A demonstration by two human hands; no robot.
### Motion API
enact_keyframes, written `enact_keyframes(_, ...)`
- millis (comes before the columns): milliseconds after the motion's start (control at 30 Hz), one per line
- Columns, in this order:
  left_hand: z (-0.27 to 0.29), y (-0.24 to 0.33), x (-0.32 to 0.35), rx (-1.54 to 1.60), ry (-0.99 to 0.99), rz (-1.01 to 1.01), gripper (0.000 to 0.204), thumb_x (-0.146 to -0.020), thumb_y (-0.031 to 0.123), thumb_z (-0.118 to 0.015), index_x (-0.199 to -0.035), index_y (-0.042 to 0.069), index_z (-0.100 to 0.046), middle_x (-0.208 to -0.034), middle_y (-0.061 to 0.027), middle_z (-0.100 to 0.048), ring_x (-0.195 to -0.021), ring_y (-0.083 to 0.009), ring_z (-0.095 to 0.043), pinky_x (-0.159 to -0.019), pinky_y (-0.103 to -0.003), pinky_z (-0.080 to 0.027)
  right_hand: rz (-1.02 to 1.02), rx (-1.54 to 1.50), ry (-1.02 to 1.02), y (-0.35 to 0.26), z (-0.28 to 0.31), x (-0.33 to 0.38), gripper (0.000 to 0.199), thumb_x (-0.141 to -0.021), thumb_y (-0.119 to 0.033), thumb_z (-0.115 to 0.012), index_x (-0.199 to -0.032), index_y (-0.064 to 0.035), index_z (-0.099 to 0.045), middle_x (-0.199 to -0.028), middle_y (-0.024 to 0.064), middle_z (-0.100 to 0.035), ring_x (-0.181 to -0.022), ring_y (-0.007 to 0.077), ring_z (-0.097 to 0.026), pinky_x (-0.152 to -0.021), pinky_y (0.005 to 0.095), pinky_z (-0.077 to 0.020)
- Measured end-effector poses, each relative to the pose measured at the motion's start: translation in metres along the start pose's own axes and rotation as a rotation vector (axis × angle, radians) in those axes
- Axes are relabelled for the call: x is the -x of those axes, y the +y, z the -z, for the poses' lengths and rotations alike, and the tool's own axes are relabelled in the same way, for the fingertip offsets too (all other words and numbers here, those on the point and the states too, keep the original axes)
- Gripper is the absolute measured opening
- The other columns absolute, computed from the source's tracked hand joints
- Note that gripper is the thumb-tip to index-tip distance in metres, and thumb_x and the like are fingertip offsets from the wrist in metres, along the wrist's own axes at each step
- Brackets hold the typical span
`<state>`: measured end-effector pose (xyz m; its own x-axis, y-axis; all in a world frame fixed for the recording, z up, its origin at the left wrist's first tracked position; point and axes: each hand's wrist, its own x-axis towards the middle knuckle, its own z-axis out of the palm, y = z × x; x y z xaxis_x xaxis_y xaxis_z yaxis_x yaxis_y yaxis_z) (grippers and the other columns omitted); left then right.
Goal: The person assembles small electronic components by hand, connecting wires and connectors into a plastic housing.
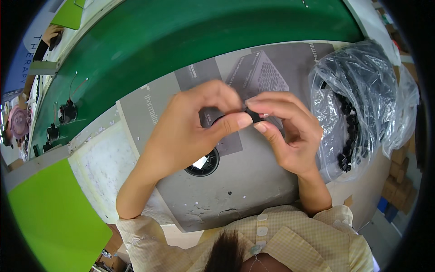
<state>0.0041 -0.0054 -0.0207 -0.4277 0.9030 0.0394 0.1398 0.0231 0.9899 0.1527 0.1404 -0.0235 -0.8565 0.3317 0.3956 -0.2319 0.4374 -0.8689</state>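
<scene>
Over the middle of a grey printed cardboard sheet (267, 181), my two hands meet at a small black part (254, 116). My left hand (192, 124) pinches its left side between thumb and bent fingers; the fingertips are slightly blurred. On the other side, the thumb and forefinger of my right hand (292, 127) close on it. Its exact kind is mostly hidden by my fingers. Below my left hand, partly covered by it, a round black plastic piece (213, 167) with a white patch in its centre lies on the cardboard.
A clear plastic bag (376, 90) holding several small black parts (349, 131) lies at the right. Beyond the cardboard runs a green belt (149, 45), carrying black round units with thin wires (68, 112) at the left. Another person's hand (51, 34) shows at the far left.
</scene>
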Motion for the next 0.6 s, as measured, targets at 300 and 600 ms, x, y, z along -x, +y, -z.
enact_keyframes(300, -0.002, 0.007, 0.011, -0.32, -0.109, 0.199, 0.013, -0.093, 0.008, -0.063, -0.102, 0.002, -0.071, -0.07, -0.0072, -0.067, -0.063, -0.014, -0.061, -0.06, -0.027, -0.046, -0.016, 0.26, -0.055, 0.002, 0.013, -0.007, 0.047, -0.072, 0.008, -0.07, -0.118, -0.0017, -0.067, -0.102, 0.0127, -0.069, -0.094, 0.0285, -0.065, -0.083, 0.0352, -0.0539)
enact_keyframes(600, -0.011, 0.008, 0.013, -0.546, -0.096, 0.078, 0.02, -0.092, 0.015, -0.064, -0.109, 0.004, -0.068, -0.079, -0.0103, -0.064, -0.066, -0.0225, -0.061, -0.054, -0.034, -0.045, 0.132, 0.514, -0.236, 0.004, 0.018, -0.004, 0.05, -0.071, -0.002, -0.074, -0.12, -0.0081, -0.068, -0.099, 0.0079, -0.069, -0.101, 0.0273, -0.06, -0.086, 0.0395, -0.0463)
